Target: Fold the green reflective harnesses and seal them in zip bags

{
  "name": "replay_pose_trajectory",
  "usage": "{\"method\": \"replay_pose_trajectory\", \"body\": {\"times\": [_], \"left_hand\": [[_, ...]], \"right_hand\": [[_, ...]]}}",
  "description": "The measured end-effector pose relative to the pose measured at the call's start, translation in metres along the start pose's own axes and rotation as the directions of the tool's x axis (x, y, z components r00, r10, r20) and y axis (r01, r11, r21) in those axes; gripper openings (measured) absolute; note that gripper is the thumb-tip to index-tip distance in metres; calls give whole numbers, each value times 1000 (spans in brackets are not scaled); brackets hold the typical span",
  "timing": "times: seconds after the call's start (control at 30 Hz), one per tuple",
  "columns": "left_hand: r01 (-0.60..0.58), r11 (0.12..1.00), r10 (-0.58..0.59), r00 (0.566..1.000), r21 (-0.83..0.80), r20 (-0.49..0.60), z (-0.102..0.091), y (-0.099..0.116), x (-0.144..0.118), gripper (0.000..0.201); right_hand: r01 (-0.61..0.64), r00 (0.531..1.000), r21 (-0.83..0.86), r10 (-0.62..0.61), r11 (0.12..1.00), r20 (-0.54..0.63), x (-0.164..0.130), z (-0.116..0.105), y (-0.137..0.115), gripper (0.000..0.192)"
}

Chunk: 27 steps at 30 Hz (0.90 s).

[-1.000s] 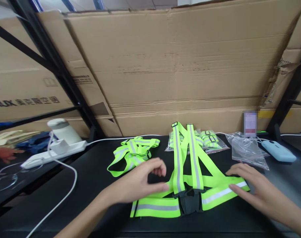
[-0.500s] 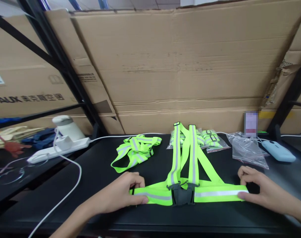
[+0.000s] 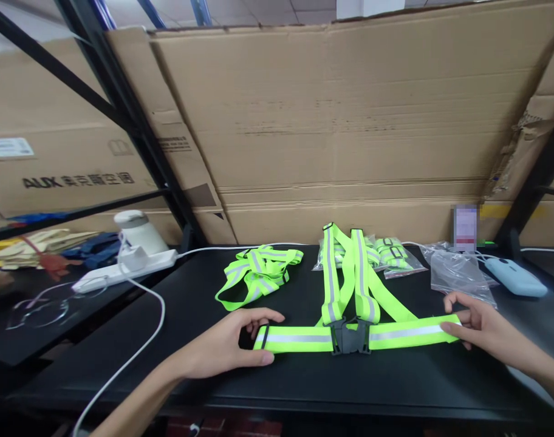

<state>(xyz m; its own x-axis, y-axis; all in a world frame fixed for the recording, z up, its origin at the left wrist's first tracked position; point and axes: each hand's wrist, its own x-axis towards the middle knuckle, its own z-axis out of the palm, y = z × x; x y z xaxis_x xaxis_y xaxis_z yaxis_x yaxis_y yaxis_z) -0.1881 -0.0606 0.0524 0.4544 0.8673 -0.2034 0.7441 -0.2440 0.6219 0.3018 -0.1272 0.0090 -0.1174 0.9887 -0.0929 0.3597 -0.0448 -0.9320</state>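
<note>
A neon yellow-green reflective vest [image 3: 299, 338] made of elastic straps with silver stripes lies on the black table. Its waist strap stretches sideways, joined in the middle by a closed black buckle [image 3: 350, 337], and two shoulder straps run away from me. At the strap's left end, beside a black slider, my left hand [image 3: 231, 343] has thumb and index finger apart, one below and one above the strap. My right hand [image 3: 480, 325] pinches the right end, thumb on top and fingers behind. Another reflective vest [image 3: 259, 273] lies loosely bunched behind my left hand.
Bagged reflective vests [image 3: 393, 255] and a clear plastic bag [image 3: 459, 276] lie at the back, near a light blue power bank [image 3: 516, 277]. On the left are a white power strip [image 3: 156, 264], its cable and a white bottle [image 3: 143, 230]. Cardboard [image 3: 327, 121] stands behind.
The waist strap now lies straighter and flatter, its right end slightly raised. My left thumb has slipped off the strap to its lower edge, and the index finger has extended. The view has shifted slightly.
</note>
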Motion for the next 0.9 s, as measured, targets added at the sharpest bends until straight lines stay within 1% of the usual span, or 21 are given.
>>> {"method": "replay_pose_trajectory", "body": {"times": [0.07, 0.13, 0.23, 0.33, 0.4, 0.43, 0.5, 0.57, 0.6, 0.63, 0.7, 0.73, 0.77, 0.83, 0.9], "left_hand": [[-12, 997, 10, 999, -75, -33, 2, 3, -2, 63], [-12, 974, -4, 998, -225, -70, 6, 7, -3, 62], [8, 881, -80, 988, -472, -132, 14, 14, -3, 63], [18, 796, -186, 959, -605, -216, 20, 22, -4, 59], [14, 732, -216, 953, -681, -213, 22, 25, -6, 60], [7, 698, -208, 959, -716, -194, 22, 26, -6, 61], [-27, 644, -149, 976, -765, -160, 22, 27, -8, 65], [-80, 616, -63, 987, -784, -150, 21, 27, -9, 68], [-104, 612, -21, 989, -784, -147, 20, 28, -9, 68], [-121, 613, 17, 990, -780, -140, 19, 29, -9, 67], [-140, 631, 71, 990, -763, -123, 16, 34, -8, 63], [-142, 643, 85, 990, -753, -114, 14, 37, -7, 60], [-140, 656, 92, 990, -742, -106, 12, 40, -6, 58], [-137, 694, 95, 991, -707, -98, 8, 48, -2, 53], [-157, 746, 123, 988, -648, -98, 4, 55, 3, 48]], "right_hand": [[-33, 999, 43, 33, 999, -4, -2, 3, -4, 51], [-74, 997, 53, 75, 996, -18, -5, 8, -10, 56], [-134, 990, 125, 137, 983, -19, -11, 18, -20, 51], [-190, 981, 274, 196, 943, 6, -16, 26, -28, 45], [-210, 976, 381, 215, 900, 30, -19, 27, -31, 44], [-202, 979, 428, 200, 881, 49, -19, 27, -32, 45], [-148, 988, 488, 113, 860, 100, -21, 24, -35, 51], [-81, 988, 492, 6, 867, 152, -22, 21, -38, 59], [-57, 986, 474, -23, 878, 162, -23, 21, -40, 60], [-43, 987, 451, -33, 892, 159, -22, 21, -42, 58], [-27, 991, 392, -27, 920, 132, -20, 23, -46, 44], [-3, 993, 352, -38, 936, 109, -18, 25, -48, 36], [44, 994, 304, -73, 952, 85, -16, 26, -50, 30], [197, 977, 184, -209, 963, 46, -11, 30, -55, 22], [359, 933, 58, -360, 931, 3, -7, 33, -62, 17]]}}
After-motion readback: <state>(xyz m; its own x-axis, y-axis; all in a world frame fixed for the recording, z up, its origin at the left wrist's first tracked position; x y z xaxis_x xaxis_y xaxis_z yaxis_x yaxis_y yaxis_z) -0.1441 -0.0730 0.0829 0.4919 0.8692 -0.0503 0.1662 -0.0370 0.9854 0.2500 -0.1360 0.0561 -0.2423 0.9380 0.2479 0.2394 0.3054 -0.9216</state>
